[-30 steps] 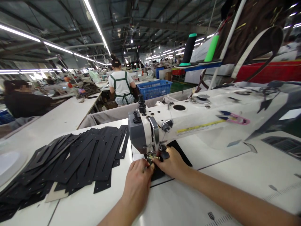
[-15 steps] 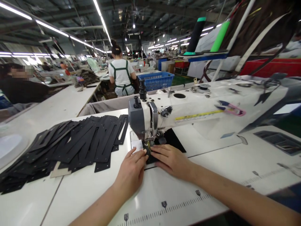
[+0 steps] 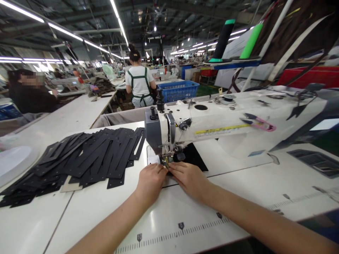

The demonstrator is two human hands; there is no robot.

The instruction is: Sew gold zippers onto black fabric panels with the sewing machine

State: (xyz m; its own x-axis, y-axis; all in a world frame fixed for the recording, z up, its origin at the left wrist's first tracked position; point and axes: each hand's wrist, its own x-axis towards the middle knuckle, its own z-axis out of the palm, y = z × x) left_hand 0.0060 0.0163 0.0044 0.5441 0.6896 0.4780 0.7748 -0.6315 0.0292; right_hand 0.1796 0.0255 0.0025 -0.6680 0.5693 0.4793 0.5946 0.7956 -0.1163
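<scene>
A black flat piece (image 3: 195, 158) lies under the needle area of a white and grey sewing machine (image 3: 225, 120). Its back part shows to the right of the presser foot (image 3: 166, 160); its front edge is mostly covered by my fingers. My left hand (image 3: 150, 180) is closed at that front edge, fingers bent and pressed together just left of the foot. From the right, my right hand (image 3: 192, 180) grips the same edge, fingers together. The two sets of fingertips almost meet in front of the foot.
A heap of black slotted pieces (image 3: 106, 155) covers the table on the left, near a white round lid (image 3: 16, 164). Pink-handled thread snips (image 3: 261, 123) rest on the machine arm. Thread cones (image 3: 224, 40) stand behind it. A co-worker (image 3: 139, 81) stands beyond, beside a blue basket (image 3: 180, 91).
My hands have drawn closer together and slightly forward at the presser foot. My left fingers have curled in, and less of the black piece's front shows. The view has shifted slightly.
</scene>
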